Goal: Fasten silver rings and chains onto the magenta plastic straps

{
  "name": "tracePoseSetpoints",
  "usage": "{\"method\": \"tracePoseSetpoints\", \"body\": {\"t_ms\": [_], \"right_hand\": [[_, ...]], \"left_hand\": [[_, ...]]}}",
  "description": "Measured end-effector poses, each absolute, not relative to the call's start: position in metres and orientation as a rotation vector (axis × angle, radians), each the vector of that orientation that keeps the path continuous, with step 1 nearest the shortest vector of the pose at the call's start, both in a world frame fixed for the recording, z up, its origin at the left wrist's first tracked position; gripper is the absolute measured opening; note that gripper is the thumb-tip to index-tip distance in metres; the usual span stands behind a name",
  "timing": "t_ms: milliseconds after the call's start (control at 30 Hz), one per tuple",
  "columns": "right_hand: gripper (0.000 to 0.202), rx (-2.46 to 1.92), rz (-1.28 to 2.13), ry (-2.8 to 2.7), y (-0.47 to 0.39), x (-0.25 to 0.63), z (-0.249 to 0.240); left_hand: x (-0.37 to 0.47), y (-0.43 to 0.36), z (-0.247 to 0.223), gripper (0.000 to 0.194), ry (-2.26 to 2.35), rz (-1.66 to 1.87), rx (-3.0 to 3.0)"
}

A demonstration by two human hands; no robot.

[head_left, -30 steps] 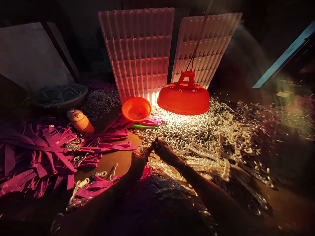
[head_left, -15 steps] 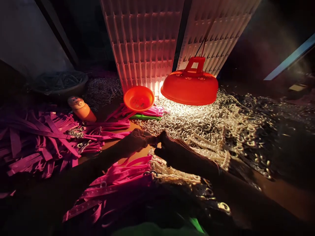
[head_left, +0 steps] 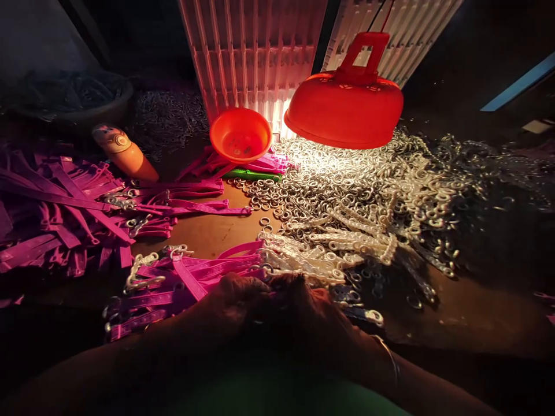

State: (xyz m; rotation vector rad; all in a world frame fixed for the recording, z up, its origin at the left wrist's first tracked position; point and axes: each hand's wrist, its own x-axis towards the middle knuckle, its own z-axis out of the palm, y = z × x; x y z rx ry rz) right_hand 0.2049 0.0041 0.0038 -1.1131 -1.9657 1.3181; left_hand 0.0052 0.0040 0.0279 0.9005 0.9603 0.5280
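Note:
My left hand and my right hand are close together in shadow at the lower middle, near the table's front edge. Both have their fingers curled in, and what they hold is too dark to make out. Just behind my left hand lie pink straps with metal clasps at their left ends. Pale beaded strips spread out behind my right hand, next to a large heap of metal rings.
A red lamp hangs low over the rings. Beside it stands an orange-red bowl near a green item. At the left are an orange bottle, a pink strap pile and a large basin.
Both hands have drawn back toward my body, from the middle of the table to its front edge. The whole view has shifted, so the lamp and bowl appear higher and larger.

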Motion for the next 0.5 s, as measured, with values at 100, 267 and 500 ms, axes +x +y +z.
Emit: {"method": "tracePoseSetpoints", "body": {"t_ms": [100, 267, 500], "right_hand": [[0.017, -1.075, 1.414, -2.021, 0.009, 0.196, -0.006], [0.023, -0.998, 1.536, -2.187, 0.015, 0.189, 0.006], [0.027, -1.033, 1.342, -2.424, 0.025, 0.189, 0.020]], "left_hand": [[0.005, 0.000, 0.022, 0.026, 0.940, 0.602, 0.800], [0.006, 0.001, 0.013, 0.028, 0.885, 0.519, 0.660], [0.012, 0.008, 0.020, 0.027, 0.852, 0.585, 0.556]]}}
